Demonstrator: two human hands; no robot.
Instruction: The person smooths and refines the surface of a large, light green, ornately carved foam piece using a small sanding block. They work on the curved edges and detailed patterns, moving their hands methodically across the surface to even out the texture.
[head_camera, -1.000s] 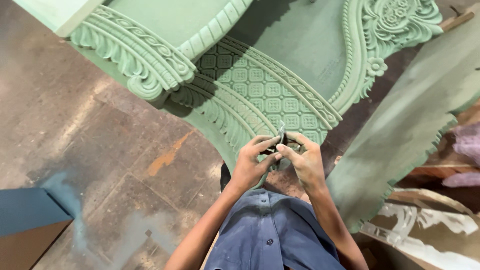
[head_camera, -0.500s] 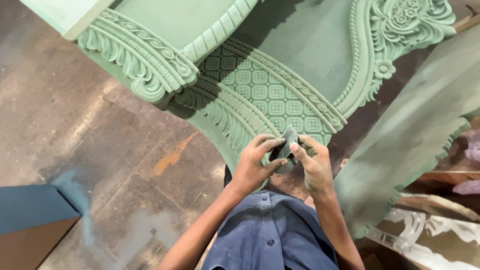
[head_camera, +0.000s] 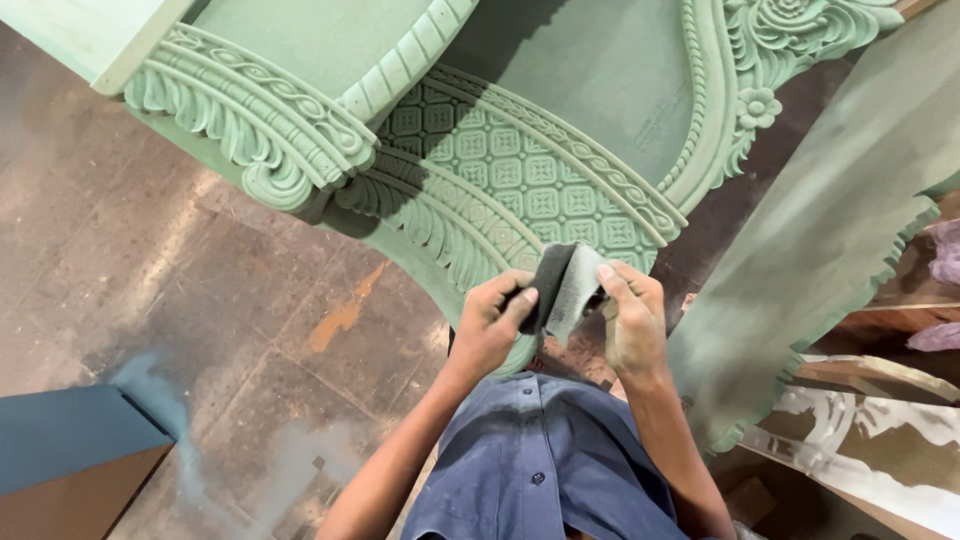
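Note:
My left hand (head_camera: 490, 325) and my right hand (head_camera: 630, 320) both pinch a folded piece of dark grey sandpaper (head_camera: 562, 285), held up between them just below the carved edge. Right behind it is a large green carved panel (head_camera: 520, 170) with a lattice of small square flowers, rope borders and leaf scrolls. The sandpaper is bent into a fold, its lighter side facing right. My blue shirt fills the bottom of the view.
A flat green board with a scalloped edge (head_camera: 830, 230) leans at the right. White carved pieces (head_camera: 880, 440) lie below it. A dark blue box corner (head_camera: 70, 440) sits at the lower left on the stained concrete floor (head_camera: 200, 300).
The sandpaper has come up from between my closed fingers and unfolded wider. Both hands have lifted slightly.

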